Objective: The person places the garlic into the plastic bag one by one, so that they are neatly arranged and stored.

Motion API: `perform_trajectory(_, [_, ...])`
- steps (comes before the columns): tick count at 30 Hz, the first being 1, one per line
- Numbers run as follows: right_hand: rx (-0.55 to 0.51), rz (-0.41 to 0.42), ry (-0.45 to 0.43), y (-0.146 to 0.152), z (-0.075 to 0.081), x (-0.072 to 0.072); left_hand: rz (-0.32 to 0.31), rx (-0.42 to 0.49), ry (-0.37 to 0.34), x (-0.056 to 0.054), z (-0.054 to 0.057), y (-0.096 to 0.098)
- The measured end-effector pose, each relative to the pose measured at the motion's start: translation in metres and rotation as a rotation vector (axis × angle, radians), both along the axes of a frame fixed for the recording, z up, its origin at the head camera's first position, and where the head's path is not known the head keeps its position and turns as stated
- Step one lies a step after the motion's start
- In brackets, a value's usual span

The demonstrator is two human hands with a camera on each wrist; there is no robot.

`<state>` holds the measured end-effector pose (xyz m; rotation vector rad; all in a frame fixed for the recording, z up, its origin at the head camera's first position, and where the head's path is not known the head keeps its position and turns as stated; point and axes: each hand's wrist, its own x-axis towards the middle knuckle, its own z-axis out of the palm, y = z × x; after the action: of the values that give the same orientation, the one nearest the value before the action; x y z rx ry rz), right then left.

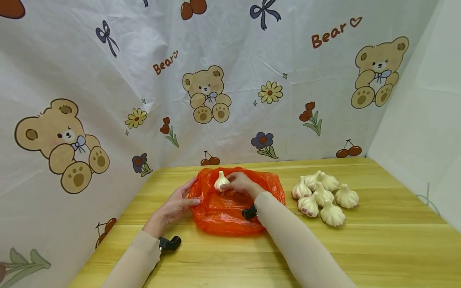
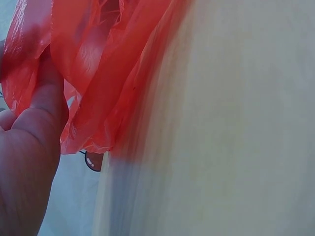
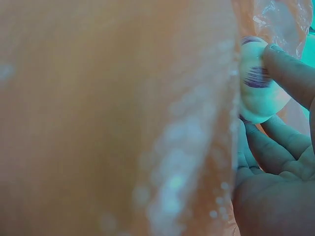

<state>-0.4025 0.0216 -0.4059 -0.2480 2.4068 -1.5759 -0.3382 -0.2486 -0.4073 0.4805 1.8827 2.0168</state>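
Observation:
A red plastic bag [image 1: 230, 218] lies on the table with its mouth spread wide. At its left rim my left hand [image 1: 177, 205] pinches the thin film, thumb in front and fingers partly hidden behind it; the left wrist view shows the thumb [image 2: 49, 93] against the crinkled plastic. My right hand [image 1: 243, 185] reaches over the opening and holds a white garlic bulb [image 1: 221, 182] between thumb and fingers, stem upward. In the right wrist view, purple streaks mark this bulb [image 3: 258, 93], and blurred film covers much of the picture. The bag's bottom is hidden.
To the right of the bag, several garlic bulbs [image 1: 322, 196] sit in a loose cluster on the wooden table [image 1: 223, 264]. A bear-printed curtain [image 1: 230, 140] hangs behind and at the left. A pale wall [image 1: 414, 120] borders the right side.

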Motion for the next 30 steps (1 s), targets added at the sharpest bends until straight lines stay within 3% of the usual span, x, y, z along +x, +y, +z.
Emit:
perform_trajectory(11, [0.107, 0.078, 0.036, 0.006, 0.007, 0.000, -0.004, 0.007, 0.009, 0.000, 0.001, 0.000])
perform_trajectory(23, [0.102, 0.087, 0.044, 0.009, 0.010, 0.000, 0.005, 0.000, 0.004, 0.000, -0.001, -0.001])
perform_trajectory(30, [0.099, 0.110, 0.104, 0.016, 0.015, 0.000, 0.007, -0.006, 0.011, 0.000, -0.001, -0.001])
